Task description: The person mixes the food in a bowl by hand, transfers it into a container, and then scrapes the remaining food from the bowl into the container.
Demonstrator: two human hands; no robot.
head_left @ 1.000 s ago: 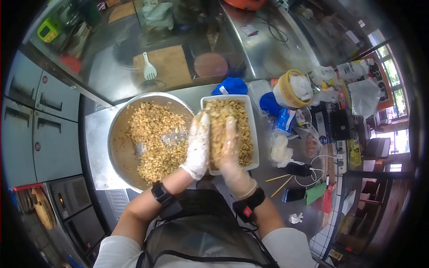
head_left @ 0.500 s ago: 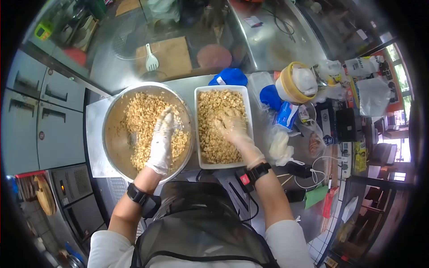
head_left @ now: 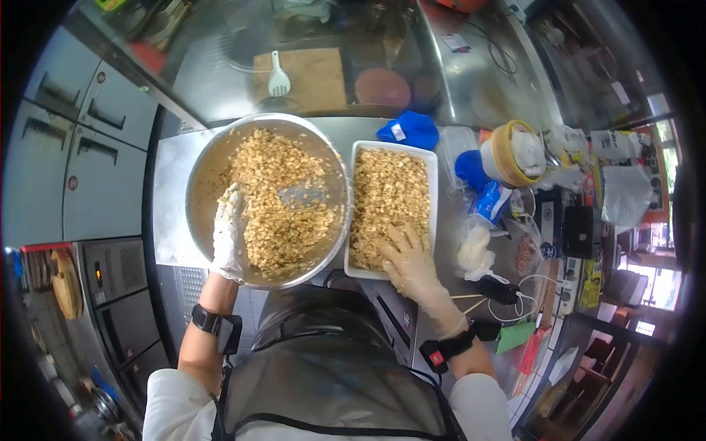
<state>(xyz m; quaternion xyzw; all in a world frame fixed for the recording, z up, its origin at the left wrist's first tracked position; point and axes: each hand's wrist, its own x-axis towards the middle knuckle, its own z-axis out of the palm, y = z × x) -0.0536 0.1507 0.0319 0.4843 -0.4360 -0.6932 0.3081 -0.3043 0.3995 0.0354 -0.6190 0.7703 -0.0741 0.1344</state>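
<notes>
A large round metal bowl [head_left: 195, 198] stands at the left, with a heap of crumbly, chopped tan mixture [head_left: 283, 228] inside. My left hand [head_left: 228, 231], in a whitish plastic glove, is in the bowl's left side, touching the mixture edge-on with its fingers stretched out. To the right of the bowl, a white rectangular tray [head_left: 432, 191] is filled with the same mixture. My right hand [head_left: 408, 261], in a thin clear glove, lies spread on the mixture at the tray's near right end. Neither hand visibly grips anything.
Behind the bowl, a white slotted spatula [head_left: 278, 82] lies on a brown board [head_left: 316, 77] beside a round reddish board [head_left: 382, 90]. A blue cloth item [head_left: 409, 131], a yellow-rimmed container [head_left: 504, 154], bags and a white cable [head_left: 526, 283] crowd the right side.
My left hand has moved left across the bowl, and a bare patch now shows right of its middle. My right hand has slid toward the tray's near end. The view has shifted slightly.
</notes>
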